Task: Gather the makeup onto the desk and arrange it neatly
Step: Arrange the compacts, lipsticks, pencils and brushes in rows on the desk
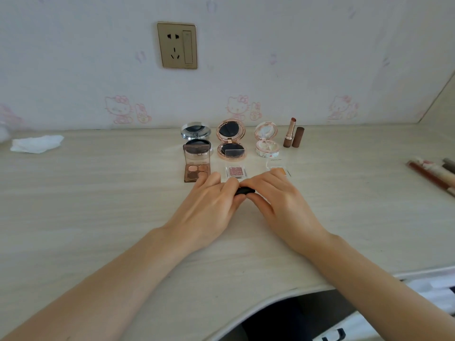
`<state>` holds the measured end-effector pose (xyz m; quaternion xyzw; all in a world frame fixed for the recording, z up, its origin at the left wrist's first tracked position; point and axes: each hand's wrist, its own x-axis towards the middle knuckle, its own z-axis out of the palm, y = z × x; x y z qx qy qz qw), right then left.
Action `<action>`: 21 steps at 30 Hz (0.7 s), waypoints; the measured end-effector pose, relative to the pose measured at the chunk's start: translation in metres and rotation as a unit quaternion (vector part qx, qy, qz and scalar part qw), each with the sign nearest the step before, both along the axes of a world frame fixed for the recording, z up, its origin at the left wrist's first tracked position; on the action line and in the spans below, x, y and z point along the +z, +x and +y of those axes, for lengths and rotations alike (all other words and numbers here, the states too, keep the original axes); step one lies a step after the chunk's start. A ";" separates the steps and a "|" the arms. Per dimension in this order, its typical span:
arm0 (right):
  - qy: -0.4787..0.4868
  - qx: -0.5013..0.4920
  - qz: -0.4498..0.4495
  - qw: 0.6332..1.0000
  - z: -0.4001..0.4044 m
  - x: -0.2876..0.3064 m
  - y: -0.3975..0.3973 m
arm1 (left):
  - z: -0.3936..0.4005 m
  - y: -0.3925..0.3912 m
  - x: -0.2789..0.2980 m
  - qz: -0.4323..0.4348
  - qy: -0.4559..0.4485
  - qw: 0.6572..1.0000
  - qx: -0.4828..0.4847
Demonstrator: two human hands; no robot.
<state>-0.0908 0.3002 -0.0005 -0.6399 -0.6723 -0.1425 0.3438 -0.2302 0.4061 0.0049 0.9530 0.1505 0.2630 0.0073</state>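
My left hand (209, 207) and my right hand (283, 203) meet at the desk's middle and both pinch a small black makeup item (245, 191), mostly hidden by my fingers. Behind them stands a neat group: an open silver compact (196, 135), an open rose-gold compact (231, 141), an open floral compact (266, 140), an uncapped lipstick (290, 132) with its brown cap (298, 137). In front lie a brown eyeshadow palette (197, 166), a pink single eyeshadow (232, 171) and an orange one (278, 168).
The pale wooden desk (98, 205) runs to a wall with a gold socket (177, 45). A crumpled white tissue (37, 143) lies far left. Several pencils or brushes (433, 173) lie at the right edge. The desk's curved front edge (270, 299) is close below.
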 end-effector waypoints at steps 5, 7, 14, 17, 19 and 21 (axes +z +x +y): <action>0.015 -0.002 0.018 1.000 -0.001 -0.002 0.003 | 0.004 -0.002 0.002 -0.029 -0.044 0.999 -0.012; 0.014 0.000 0.043 0.999 -0.001 -0.002 0.003 | 0.006 -0.003 -0.001 -0.015 -0.047 0.999 -0.009; 0.033 -0.039 0.134 0.990 -0.002 -0.001 0.012 | 0.008 -0.006 -0.003 -0.021 -0.098 0.995 0.003; 0.044 -0.056 0.172 0.983 -0.002 -0.001 0.013 | 0.010 -0.005 -0.005 -0.057 -0.157 0.986 -0.003; 0.047 -0.056 0.174 0.982 -0.002 -0.001 0.013 | 0.012 -0.004 -0.006 -0.090 -0.199 0.976 -0.008; 0.050 -0.051 0.172 0.982 -0.002 -0.001 0.012 | 0.011 -0.003 -0.008 -0.125 -0.229 0.965 -0.015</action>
